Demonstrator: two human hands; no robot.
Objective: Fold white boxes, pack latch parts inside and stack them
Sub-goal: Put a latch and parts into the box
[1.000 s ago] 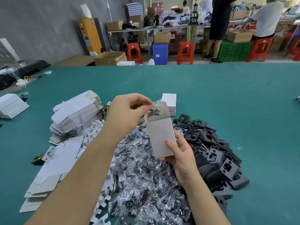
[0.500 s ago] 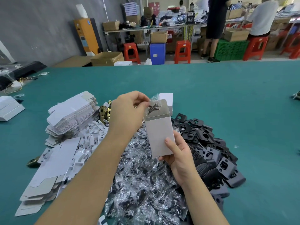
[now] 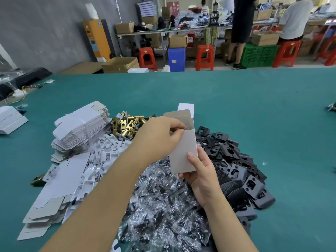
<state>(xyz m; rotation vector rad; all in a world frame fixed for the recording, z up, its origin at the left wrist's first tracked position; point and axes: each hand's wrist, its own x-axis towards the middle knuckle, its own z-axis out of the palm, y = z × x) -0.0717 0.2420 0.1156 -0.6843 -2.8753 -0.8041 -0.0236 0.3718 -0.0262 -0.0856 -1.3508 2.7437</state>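
Box, white (image 3: 183, 151): upright, top flap open, held above the parts piles; right hand (image 3: 201, 176) grips its lower end, thumb on the front. Left hand (image 3: 158, 138): fingers pinched at the box mouth; what they hold is hidden. Green table (image 3: 254, 110) carries flat box blanks (image 3: 81, 124), brass latches (image 3: 127, 124), bagged screws (image 3: 163, 206), black plates (image 3: 236, 160).

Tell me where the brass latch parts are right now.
In the head view, the brass latch parts lie left of centre on the green table, between the stack of flat boxes and the left hand.
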